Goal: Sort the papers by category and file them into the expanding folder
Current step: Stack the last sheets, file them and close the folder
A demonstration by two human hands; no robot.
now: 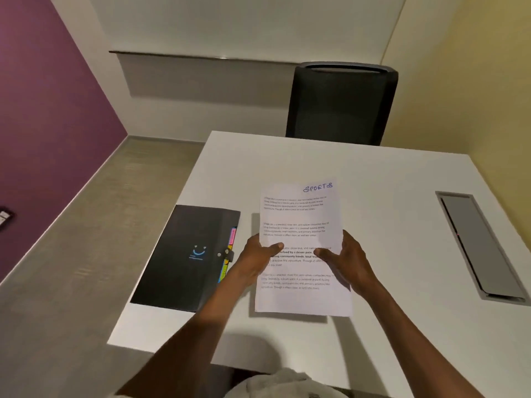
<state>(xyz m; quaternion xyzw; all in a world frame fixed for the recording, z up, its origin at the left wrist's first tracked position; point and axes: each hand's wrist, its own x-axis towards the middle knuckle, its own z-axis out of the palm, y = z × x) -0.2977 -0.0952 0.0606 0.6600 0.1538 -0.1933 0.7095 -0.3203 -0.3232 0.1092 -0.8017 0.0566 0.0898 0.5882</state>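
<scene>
You're pinching the papers [301, 225] mid-sheet, left hand [257, 258] and right hand [346, 261] at opposite edges, above the table [373, 196]. Expanding folder [186, 257] is lying clasped left of your grip. Lower sheets are risking slipping out.

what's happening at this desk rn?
A person holds a stack of papers above the white desk, left hand and right hand each with a grip on a side edge. The top sheet is headed SPORTS in handwriting. The black expanding folder lies snapped shut on the desk to the left, coloured tabs showing. Nothing filed yet.
</scene>
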